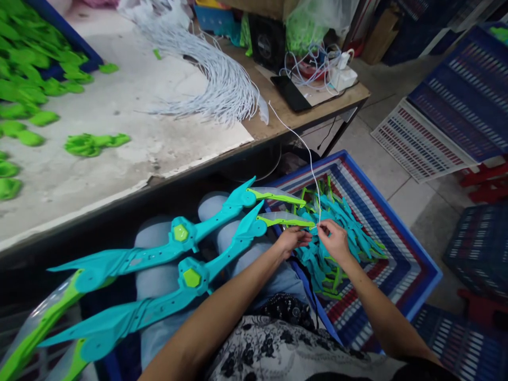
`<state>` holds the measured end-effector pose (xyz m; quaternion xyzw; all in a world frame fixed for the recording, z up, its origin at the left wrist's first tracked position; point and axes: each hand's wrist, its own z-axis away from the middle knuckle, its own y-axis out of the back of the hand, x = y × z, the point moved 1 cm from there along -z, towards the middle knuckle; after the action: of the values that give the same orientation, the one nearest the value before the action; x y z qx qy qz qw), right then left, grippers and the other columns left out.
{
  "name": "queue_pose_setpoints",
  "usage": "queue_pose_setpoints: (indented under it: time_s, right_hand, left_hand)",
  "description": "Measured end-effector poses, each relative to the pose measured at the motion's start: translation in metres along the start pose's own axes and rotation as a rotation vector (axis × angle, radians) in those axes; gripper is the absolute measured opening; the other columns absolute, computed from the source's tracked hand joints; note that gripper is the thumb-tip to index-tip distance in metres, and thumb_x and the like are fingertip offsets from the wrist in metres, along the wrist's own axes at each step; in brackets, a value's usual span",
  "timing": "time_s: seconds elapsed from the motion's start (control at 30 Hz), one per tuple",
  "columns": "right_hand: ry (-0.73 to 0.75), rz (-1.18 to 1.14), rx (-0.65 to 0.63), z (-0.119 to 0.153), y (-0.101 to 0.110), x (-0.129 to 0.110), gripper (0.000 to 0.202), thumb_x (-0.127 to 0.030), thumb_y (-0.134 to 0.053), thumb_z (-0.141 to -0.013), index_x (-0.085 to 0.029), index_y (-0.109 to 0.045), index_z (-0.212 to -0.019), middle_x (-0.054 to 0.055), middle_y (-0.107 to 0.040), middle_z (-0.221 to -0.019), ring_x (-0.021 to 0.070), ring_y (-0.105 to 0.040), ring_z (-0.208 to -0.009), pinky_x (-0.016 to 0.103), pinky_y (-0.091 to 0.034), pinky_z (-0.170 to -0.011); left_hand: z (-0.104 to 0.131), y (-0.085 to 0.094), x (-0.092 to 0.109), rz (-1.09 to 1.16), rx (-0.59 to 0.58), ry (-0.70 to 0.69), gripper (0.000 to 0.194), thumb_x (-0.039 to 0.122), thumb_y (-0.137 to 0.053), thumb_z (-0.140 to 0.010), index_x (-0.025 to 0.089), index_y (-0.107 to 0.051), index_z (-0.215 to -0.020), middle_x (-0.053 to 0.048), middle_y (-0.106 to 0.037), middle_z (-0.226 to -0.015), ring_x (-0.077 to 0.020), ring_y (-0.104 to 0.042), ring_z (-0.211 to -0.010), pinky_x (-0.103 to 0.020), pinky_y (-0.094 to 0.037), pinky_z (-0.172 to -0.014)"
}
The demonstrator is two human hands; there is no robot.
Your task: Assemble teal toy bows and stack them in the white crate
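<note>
Two teal toy bows with lime-green tips lie across my lap, the nearer toy bow (192, 278) in front of the farther toy bow (182, 233). My left hand (292, 239) is at the green right end of the nearer bow, its fingers curled just under that limb. At the tip of the same limb, my right hand (334, 241) pinches a white cord (311, 159) between thumb and fingers. From there the cord runs up in a curve to the table edge. Exactly how it meets the tip is too small to make out.
A blue-rimmed crate (397, 233) at my right holds a heap of teal and green bows (337, 227). On the table (138, 153) lie a bundle of white cords (222, 79), green parts (32, 63), a black phone (291, 93) and a power strip (343, 78). More crates (464, 95) stand at right.
</note>
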<state>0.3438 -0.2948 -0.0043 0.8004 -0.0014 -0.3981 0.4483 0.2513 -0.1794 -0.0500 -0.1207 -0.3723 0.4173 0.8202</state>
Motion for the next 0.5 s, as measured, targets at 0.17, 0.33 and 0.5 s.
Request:
queue_pose_setpoints:
  time_s: [0.17,0.33,0.5]
  right_hand:
    - [0.031,-0.008,-0.008,0.0029,-0.0061,0.0004,0.016,-0.022,-0.049,-0.085,-0.019,-0.062,-0.077,0.003,-0.065,-0.074,0.013,-0.056,-0.058,0.025,-0.047,-0.057]
    - [-0.004,-0.003,0.034,0.0042,-0.005,0.0052,0.015,-0.024,-0.051,-0.085,-0.019,-0.062,-0.078,0.001,-0.064,-0.072,0.0115,-0.054,-0.054,0.023,-0.046,-0.054]
    - [-0.009,0.019,-0.048,0.0071,-0.0074,0.008,0.016,-0.023,-0.049,-0.085,-0.019,-0.062,-0.077,0.002,-0.063,-0.073,0.0129,-0.057,-0.06,0.024,-0.048,-0.059]
  left_hand:
    - [-0.0029,-0.0055,0.0004,-0.005,-0.061,0.002,0.012,0.005,-0.055,-0.085,0.008,-0.067,-0.083,-0.01,-0.071,-0.074,-0.0128,-0.067,-0.064,-0.021,-0.052,-0.062]
    - [-0.0055,-0.0035,-0.0008,-0.015,-0.077,-0.006,0.006,0.009,-0.062,-0.083,0.008,-0.067,-0.079,-0.012,-0.072,-0.078,-0.0138,-0.067,-0.065,-0.022,-0.052,-0.063]
    - [-0.0085,-0.0021,-0.0026,-0.048,-0.09,-0.022,0.009,0.018,-0.069,-0.078,0.009,-0.068,-0.078,-0.01,-0.071,-0.077,-0.0129,-0.066,-0.065,-0.023,-0.052,-0.066]
